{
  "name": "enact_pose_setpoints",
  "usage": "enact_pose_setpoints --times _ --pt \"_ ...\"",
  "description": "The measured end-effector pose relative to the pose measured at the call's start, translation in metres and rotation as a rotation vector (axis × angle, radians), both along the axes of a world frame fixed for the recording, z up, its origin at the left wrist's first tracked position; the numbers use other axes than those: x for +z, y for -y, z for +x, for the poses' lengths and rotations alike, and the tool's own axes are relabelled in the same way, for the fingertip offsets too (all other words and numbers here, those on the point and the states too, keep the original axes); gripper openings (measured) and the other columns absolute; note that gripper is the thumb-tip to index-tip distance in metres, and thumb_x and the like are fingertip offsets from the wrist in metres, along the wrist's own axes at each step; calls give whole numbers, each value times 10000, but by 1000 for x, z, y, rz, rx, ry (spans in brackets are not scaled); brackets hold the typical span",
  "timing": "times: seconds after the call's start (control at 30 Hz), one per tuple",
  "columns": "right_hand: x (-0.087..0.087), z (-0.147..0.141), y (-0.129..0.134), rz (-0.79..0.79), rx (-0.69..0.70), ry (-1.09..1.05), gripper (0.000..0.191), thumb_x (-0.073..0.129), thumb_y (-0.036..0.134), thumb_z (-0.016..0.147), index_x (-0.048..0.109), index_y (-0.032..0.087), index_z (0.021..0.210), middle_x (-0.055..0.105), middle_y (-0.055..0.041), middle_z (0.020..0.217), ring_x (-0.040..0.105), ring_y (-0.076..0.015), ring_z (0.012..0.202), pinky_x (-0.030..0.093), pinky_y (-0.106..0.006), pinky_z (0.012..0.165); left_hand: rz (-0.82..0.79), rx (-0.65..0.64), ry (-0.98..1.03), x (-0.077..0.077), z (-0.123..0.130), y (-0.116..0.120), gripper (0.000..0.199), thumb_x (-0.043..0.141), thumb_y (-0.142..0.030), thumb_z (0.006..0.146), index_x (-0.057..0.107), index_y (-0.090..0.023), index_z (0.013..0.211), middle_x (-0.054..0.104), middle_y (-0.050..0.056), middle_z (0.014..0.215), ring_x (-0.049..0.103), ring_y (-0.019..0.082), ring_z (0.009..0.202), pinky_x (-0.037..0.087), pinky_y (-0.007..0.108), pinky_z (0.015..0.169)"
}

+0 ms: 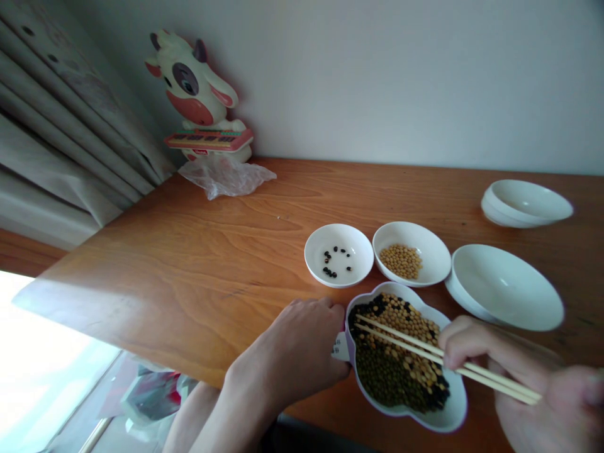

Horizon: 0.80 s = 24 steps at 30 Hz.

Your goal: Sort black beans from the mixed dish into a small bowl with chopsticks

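A pair of pale chopsticks is held in my right hand, fingers closed round them. Their tips rest among black beans at the left side of a flower-shaped white bowl with a purple rim. Inside it lie yellow soybeans, green mung beans and black beans. At the bowl's left edge, my left hand is closed on it, beside a white label. Just behind stand a small white bowl with several black beans and another white bowl with soybeans.
To the right are a larger white bowl and, farther back, stacked white bowls. A cow-shaped toy keyboard stands against the wall, with a crumpled clear plastic bag before it. The wooden table ends at the left near a curtain.
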State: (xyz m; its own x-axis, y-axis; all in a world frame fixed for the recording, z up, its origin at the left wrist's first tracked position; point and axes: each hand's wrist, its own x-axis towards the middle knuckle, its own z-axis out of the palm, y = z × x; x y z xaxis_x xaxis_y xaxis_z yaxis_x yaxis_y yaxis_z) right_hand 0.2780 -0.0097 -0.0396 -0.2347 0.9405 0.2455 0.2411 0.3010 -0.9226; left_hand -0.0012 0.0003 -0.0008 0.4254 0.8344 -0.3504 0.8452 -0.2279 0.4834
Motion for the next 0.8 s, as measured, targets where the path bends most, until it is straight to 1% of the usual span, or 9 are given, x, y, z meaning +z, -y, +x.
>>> enact_pose_setpoints --times 0.07,0.17,0.3,0.33,0.4,0.5,0.7,0.8 --pt "-1 3 -2 -24 29 18 925 100 894 895 744 271 665 678 -46 636 635 -230 592 523 -359 508 1 6 -11 0 0 0 166 634 -291 810 684 -249 962 764 75 1028 746 274 920 536 339 777" --pt "-7 5 -3 -9 43 15 900 91 834 948 750 270 707 680 -43 659 637 -224 611 524 -351 519 -4 0 -3 1 0 0 157 637 -284 809 691 -255 954 766 65 1020 748 272 919 533 337 778" --pt "-10 2 0 64 -2 -15 869 100 748 1006 739 248 695 670 -51 651 626 -218 597 509 -343 507 -10 -7 8 1 0 0 160 631 -268 809 701 -260 952 768 60 1017 749 269 911 526 338 773" --pt "-9 1 0 75 -8 -14 864 116 760 1000 740 249 692 672 -52 648 627 -219 595 506 -343 506 -7 -4 8 1 0 0 159 629 -272 813 701 -258 954 767 63 1018 748 270 913 526 341 776" --pt "-5 1 1 58 11 15 873 150 844 943 751 261 696 682 -50 646 636 -228 600 505 -347 505 -7 1 9 0 1 0 154 624 -284 825 700 -255 956 767 67 1022 744 273 919 524 343 780" --pt "0 4 1 -25 52 46 932 116 940 850 751 280 677 691 -52 637 644 -244 604 513 -367 520 -20 -5 4 0 1 0 160 620 -279 825 702 -261 961 768 65 1028 742 275 929 518 347 790" --pt "0 4 1 -57 39 9 962 66 929 854 725 267 624 665 -57 598 617 -232 568 487 -364 504 -20 -8 -5 2 1 -1 167 633 -277 811 702 -259 962 767 65 1028 746 274 927 530 345 791" --pt "-2 3 1 -51 36 -9 956 72 920 866 726 260 638 652 -60 599 604 -232 567 485 -373 510 -21 -4 -31 3 2 -1 154 639 -279 807 694 -248 947 764 75 1020 747 273 918 541 341 787"
